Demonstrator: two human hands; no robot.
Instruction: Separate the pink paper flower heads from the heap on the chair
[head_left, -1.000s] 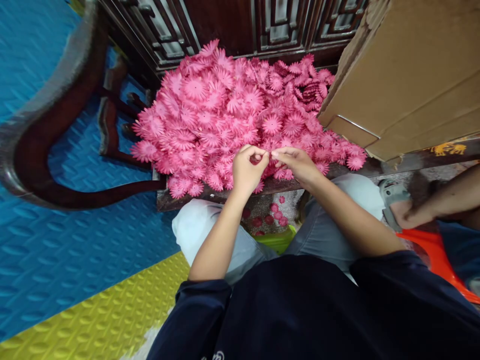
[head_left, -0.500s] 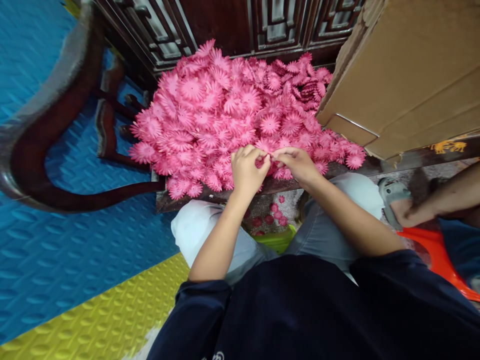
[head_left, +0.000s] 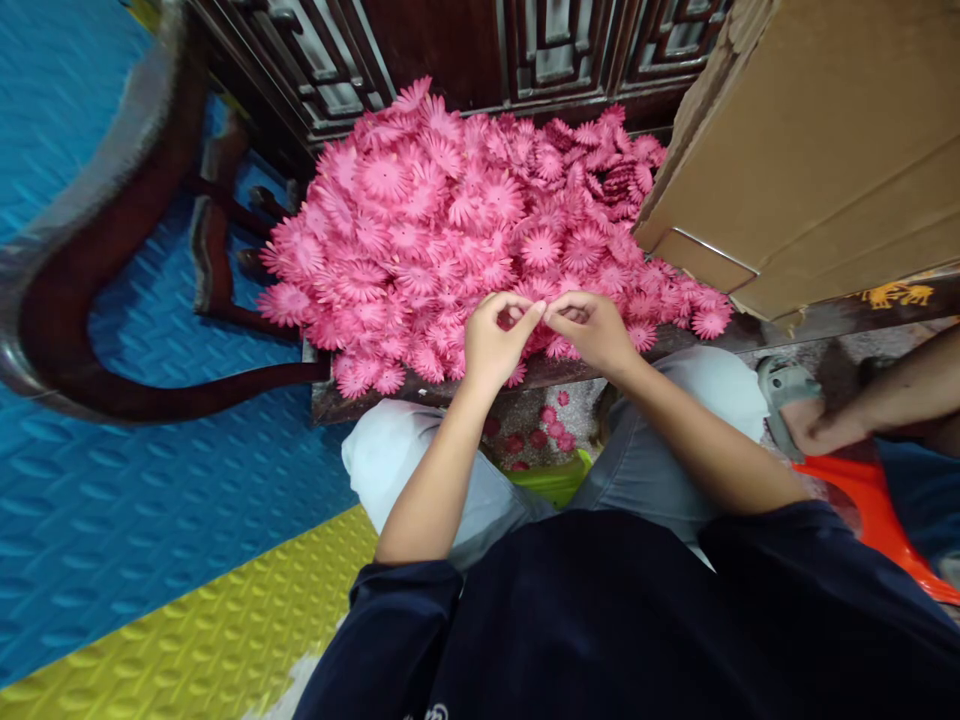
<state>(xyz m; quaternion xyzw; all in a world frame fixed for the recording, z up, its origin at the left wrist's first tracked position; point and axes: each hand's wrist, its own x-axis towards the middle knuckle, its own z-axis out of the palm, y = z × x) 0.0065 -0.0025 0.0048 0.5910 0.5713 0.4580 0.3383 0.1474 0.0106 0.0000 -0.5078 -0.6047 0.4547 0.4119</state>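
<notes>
A big heap of pink fabric flowers (head_left: 465,220) covers a dark wooden seat (head_left: 420,392) in front of me. My left hand (head_left: 491,345) and my right hand (head_left: 592,330) meet at the heap's near edge, fingertips touching. Between them they pinch a small pink flower piece (head_left: 516,317), mostly hidden by the fingers. Both hands are curled, with the wrists over my knees.
A cardboard box (head_left: 810,150) stands at the right, against the heap. A few pink flowers (head_left: 551,432) lie on the floor above a green container (head_left: 551,480). Another person's leg (head_left: 870,405) and an orange stool (head_left: 877,510) are at the right. Blue and yellow mats cover the floor at the left.
My hands stay at the same spot; the fingers have shifted slightly on the flower piece, with the left thumb and forefinger opened into a loop.
</notes>
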